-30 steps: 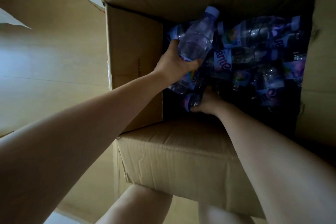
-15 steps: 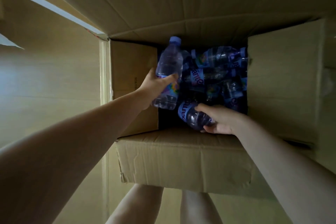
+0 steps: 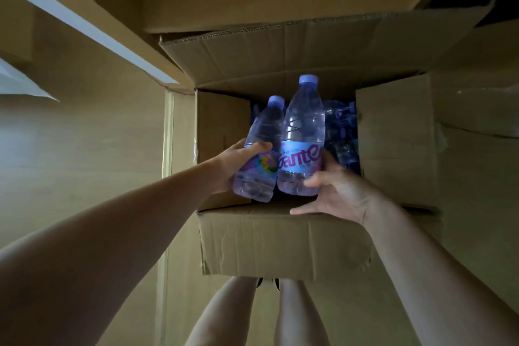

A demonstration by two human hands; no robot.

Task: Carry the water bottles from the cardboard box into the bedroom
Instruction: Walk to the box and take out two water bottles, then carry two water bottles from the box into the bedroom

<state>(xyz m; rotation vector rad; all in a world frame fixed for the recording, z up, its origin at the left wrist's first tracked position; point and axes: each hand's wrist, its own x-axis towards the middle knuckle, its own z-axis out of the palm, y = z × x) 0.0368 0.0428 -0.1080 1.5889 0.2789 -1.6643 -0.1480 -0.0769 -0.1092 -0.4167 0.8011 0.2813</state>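
While I am leaning over the open cardboard box [image 3: 280,241], my left hand [image 3: 238,161] is wrapping its grip around one water bottle [image 3: 261,154], thumb across the label. My right hand [image 3: 337,191] is pinching a second bottle [image 3: 302,137] low on its body, thumb in front and fingers behind. Both bottles are standing upright, side by side and touching, above the box opening. More bottles [image 3: 341,132] are lying inside the box, which is sitting on the wooden floor [image 3: 70,135].
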